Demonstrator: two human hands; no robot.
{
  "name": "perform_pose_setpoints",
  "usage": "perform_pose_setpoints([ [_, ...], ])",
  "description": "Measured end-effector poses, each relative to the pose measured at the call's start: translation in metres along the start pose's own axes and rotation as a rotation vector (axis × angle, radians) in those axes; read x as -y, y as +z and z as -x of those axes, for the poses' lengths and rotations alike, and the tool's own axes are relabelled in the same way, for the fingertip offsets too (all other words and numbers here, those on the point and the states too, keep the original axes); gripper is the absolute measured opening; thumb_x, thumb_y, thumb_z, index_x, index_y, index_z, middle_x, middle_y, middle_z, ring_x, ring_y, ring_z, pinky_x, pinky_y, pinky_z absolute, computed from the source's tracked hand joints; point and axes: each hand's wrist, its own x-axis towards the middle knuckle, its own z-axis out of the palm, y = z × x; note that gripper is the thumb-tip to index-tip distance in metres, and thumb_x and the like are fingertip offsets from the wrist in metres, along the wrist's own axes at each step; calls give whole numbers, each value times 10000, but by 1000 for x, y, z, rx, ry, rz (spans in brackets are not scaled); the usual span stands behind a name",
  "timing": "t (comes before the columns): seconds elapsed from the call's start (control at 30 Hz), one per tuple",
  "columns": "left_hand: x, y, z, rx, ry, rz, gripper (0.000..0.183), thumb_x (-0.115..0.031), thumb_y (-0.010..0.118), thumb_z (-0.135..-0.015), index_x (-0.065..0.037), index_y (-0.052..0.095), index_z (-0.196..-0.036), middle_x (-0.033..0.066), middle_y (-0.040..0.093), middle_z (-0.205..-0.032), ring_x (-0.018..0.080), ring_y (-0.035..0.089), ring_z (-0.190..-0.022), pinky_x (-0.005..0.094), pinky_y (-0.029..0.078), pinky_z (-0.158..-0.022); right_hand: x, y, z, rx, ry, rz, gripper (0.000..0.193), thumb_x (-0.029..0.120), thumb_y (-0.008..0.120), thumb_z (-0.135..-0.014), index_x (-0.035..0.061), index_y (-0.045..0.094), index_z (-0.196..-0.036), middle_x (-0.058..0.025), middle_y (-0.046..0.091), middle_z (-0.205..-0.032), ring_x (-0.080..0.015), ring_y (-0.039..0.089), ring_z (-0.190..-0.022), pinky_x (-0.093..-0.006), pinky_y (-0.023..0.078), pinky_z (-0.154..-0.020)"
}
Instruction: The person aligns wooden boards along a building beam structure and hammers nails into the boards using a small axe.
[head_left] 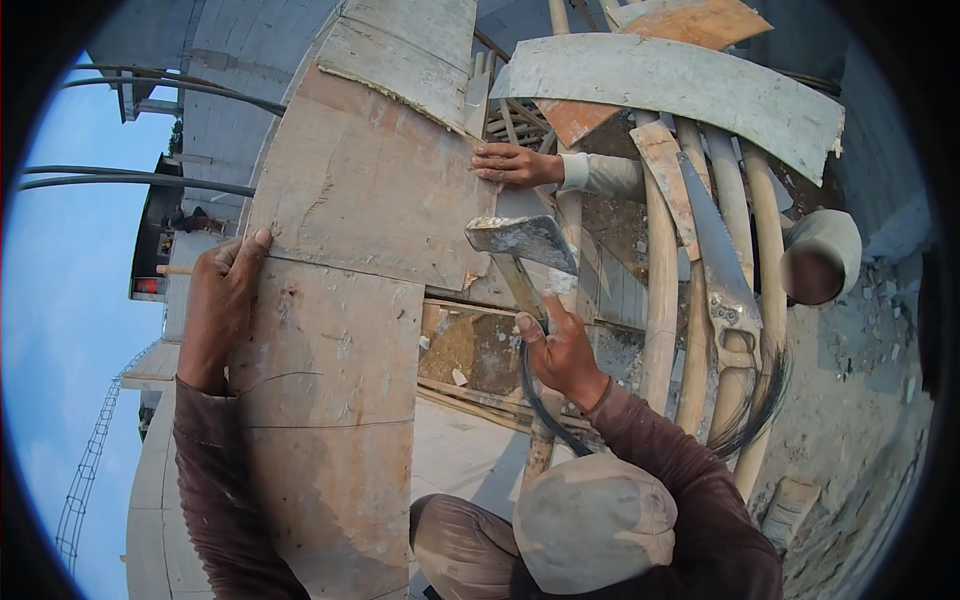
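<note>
Left grip (227,305) holding plywood (340,350) edge, right grip (560,345) — clenched — around broad-headed tool (522,242)

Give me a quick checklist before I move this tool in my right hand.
1. Tool secure in right hand: ok, fingers and thumb close round its handle.
2. Left hand away from the tool's head: ok, it's at the boards' left edge.
3. Co-worker's hand well clear: not ok, it's on the upper board, near the tool's head in view.
4. Upper and lower board level: cannot tell, only their seam shows.
5. Handsaw set down: ok, on the poles.
</note>
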Motion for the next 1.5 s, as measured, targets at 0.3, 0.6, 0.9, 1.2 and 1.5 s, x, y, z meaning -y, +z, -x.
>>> perform_pose_setpoints([
  [0.3, 5, -3, -3, 1, 21, -9, 484, -388, 562, -1068, 66, 705, -980, -11, 608, -669, 25, 477, -529, 224, 392, -481, 19, 3, -15, -412, 184, -1007, 439, 449, 435, -1096, 17, 497, -1145, -54, 534, -692, -89, 459, -494, -241, 403, -469],
  [0.6, 0, 0, 0, 3, -5, 30, 488, -396, 563, -1067, 59, 709, -964, -34, 578, -646, 6, 445, -514, 222, 356, -457, -5, 30, 9, -13, 342, -568, 402, 401, 462, -1098, 11, 538, -1033, -13, 508, -667, -96, 463, -501, -293, 401, -467],
  [0.9, 2, -2, -3, -16, 0, -15, 480, -388, 570, -1064, 72, 705, -1027, 3, 643, -699, 26, 507, -524, 219, 408, -475, -4, 37, 4, 101, 264, -134, 462, 392, 545, -1057, -66, 591, -1097, -234, 569, -650, -351, 619, -567, -445, 469, -568],
  [1.2, 3, -2, -2, 2, 19, 13, 477, -394, 572, -1062, 60, 711, -1023, 9, 651, -721, 32, 522, -557, 230, 428, -504, -3, 37, -1, 224, 290, 36, 412, 343, 583, -1037, -65, 578, -1098, -282, 629, -722, -527, 622, -697, -515, 493, -619],
  [1.5, 4, -2, 1, -79, 121, -1, 512, -423, 603, -1036, 38, 621, -814, 26, 463, -623, 86, 418, -587, 342, 386, -535, 8, 9, 32, 94, 115, -56, 360, 318, 615, -1021, -39, 600, -1065, -248, 603, -650, -477, 644, -664, -482, 480, -577],
])
